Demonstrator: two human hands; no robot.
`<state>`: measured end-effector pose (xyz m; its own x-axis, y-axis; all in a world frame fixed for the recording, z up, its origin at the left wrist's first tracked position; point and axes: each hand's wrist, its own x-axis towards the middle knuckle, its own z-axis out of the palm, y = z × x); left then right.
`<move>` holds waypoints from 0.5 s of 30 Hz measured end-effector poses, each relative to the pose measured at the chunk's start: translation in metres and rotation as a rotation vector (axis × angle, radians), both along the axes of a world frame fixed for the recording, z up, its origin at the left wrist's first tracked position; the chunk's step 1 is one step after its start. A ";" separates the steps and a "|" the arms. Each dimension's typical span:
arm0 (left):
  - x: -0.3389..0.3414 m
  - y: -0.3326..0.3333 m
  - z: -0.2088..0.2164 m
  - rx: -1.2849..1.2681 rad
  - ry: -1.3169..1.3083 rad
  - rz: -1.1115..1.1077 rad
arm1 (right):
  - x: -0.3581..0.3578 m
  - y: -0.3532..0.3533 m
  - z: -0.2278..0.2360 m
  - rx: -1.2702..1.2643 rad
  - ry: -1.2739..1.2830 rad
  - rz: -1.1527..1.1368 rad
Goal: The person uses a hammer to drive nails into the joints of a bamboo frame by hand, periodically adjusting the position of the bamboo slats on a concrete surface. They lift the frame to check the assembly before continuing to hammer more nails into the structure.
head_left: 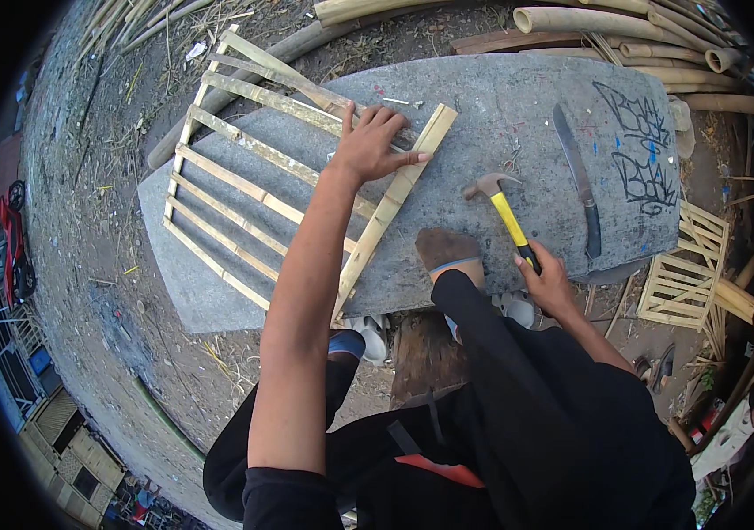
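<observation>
A bamboo slat frame [251, 188] lies on the grey concrete slab, its several slats running between two end rails. My left hand [375, 146] grips its top right corner, with the thumb on the near rail [392, 205] and the fingers curled over a slat's end. In my right hand [546, 278] is a claw hammer [507, 212] with a yellow and black handle, held by the lower grip. The hammer's metal head is above the slab, apart from the frame. Small loose nails [509, 166] lie just beyond the head.
A machete [575, 168] with a black handle lies on the slab [483, 106] to the right. My foot [449, 250] rests on the slab's near edge. Another slatted bamboo frame [684, 269] leans at the right. Bamboo poles [589, 22] are piled beyond the slab.
</observation>
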<state>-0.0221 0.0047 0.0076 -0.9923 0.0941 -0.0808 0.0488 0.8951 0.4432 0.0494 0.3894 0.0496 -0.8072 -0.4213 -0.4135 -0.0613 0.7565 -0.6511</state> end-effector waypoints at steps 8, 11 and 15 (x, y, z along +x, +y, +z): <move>-0.035 -0.009 0.001 -0.162 -0.284 -0.035 | -0.031 -0.067 -0.013 -0.086 0.255 -0.033; -0.036 -0.007 0.000 -0.129 -0.318 0.007 | -0.040 -0.070 -0.020 -0.035 0.325 0.028; -0.010 -0.004 -0.009 -0.101 -0.125 -0.033 | -0.043 -0.082 -0.015 -0.081 0.287 0.035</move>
<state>-0.0325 0.0009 -0.0011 -0.9705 0.1111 -0.2141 0.0286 0.9343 0.3553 0.0067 0.3078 0.0351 -0.8705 -0.4734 -0.1346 -0.2766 0.6969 -0.6617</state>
